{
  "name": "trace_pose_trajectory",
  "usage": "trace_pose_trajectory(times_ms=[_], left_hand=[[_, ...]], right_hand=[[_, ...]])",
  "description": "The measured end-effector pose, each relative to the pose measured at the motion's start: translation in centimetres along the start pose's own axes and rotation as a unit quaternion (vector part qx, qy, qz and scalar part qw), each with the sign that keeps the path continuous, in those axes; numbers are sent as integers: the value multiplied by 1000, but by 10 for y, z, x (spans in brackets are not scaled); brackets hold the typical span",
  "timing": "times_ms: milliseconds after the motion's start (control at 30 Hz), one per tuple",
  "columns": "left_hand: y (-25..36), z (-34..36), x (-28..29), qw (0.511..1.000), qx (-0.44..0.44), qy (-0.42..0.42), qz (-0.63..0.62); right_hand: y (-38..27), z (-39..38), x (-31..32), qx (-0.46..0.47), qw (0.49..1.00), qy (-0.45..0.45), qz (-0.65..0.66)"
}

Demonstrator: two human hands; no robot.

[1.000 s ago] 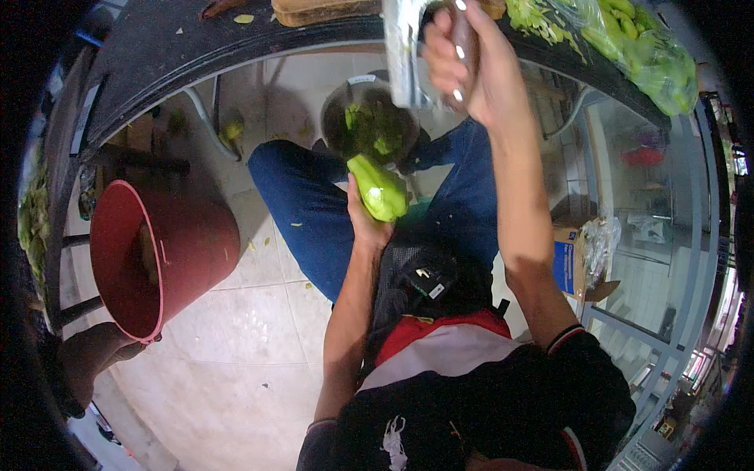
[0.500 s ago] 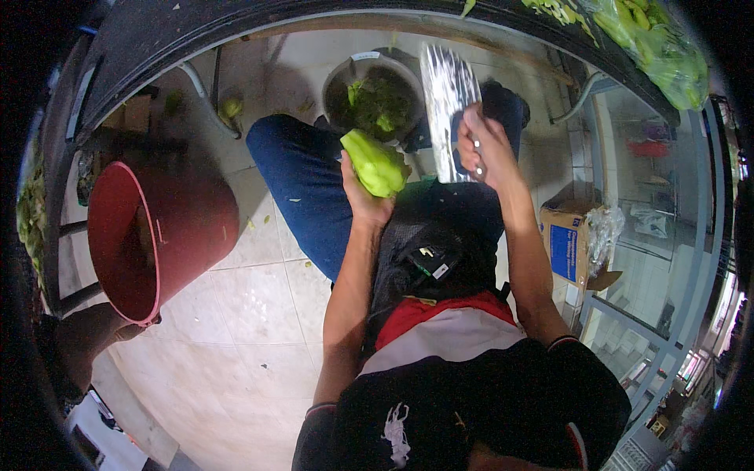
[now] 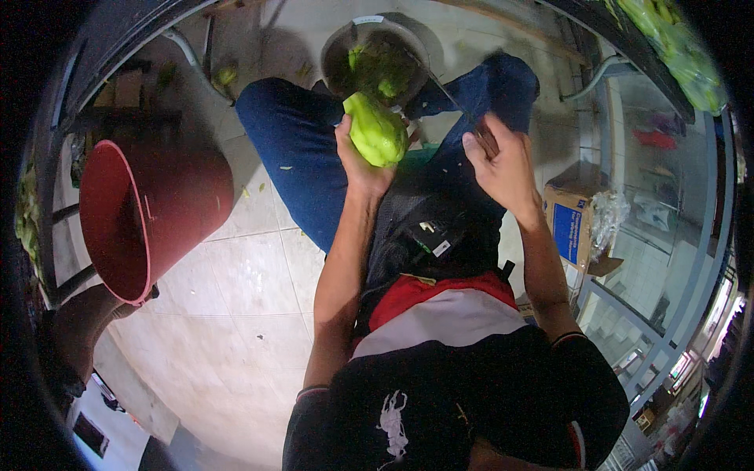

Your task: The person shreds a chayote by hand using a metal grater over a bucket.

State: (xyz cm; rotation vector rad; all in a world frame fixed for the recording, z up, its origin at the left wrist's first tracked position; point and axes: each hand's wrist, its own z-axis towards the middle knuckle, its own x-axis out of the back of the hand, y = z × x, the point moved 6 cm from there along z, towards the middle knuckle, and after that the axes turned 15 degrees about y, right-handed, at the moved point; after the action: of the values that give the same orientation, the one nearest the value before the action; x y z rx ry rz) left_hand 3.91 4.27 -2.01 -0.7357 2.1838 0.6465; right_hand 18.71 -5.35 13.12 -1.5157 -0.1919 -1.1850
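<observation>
My left hand (image 3: 364, 161) is wrapped round the lower end of a pale green fruit (image 3: 375, 132), which looks like a peeled green papaya. It is tilted up, just on my side of a round basin (image 3: 333, 81). To its right my right hand (image 3: 503, 163) grips the handle of a cleaver. The cleaver's blade (image 3: 449, 96) shows nearly edge-on as a thin line slanting up and left over the basin, apart from the papaya. Inside the basin lie green scraps (image 3: 386, 86) and finer bits that I cannot make out.
At the left another person's hand (image 3: 126, 304) holds a tilted red bucket (image 3: 192, 188). A dark table edge (image 3: 149, 35) curves across the top, with a plastic bag of green produce (image 3: 683, 59) at upper right. A cardboard box (image 3: 569, 224) stands right of my leg.
The cleaver has swung from showing its broad face to edge-on, its tip tilting left over the basin. My right hand is slightly lower; the papaya has moved slightly up. The red bucket has shifted left.
</observation>
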Motion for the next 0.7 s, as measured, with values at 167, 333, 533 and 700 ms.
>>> trace_pose_trajectory(times_ms=[167,333,533,700], left_hand=[[1,-6,-8,997,35,8,-64],[1,-8,-5,993,61,36,-98],[3,-1,-1,984,110,-52,-128],[7,0,4,997,23,-4,-68]], right_hand=[[-24,-19,-16,108,991,-63,44],[-32,-31,-28,221,965,-136,-31],[-47,-19,-34,360,922,-121,-79],[-43,-15,-48,388,903,-161,-91]])
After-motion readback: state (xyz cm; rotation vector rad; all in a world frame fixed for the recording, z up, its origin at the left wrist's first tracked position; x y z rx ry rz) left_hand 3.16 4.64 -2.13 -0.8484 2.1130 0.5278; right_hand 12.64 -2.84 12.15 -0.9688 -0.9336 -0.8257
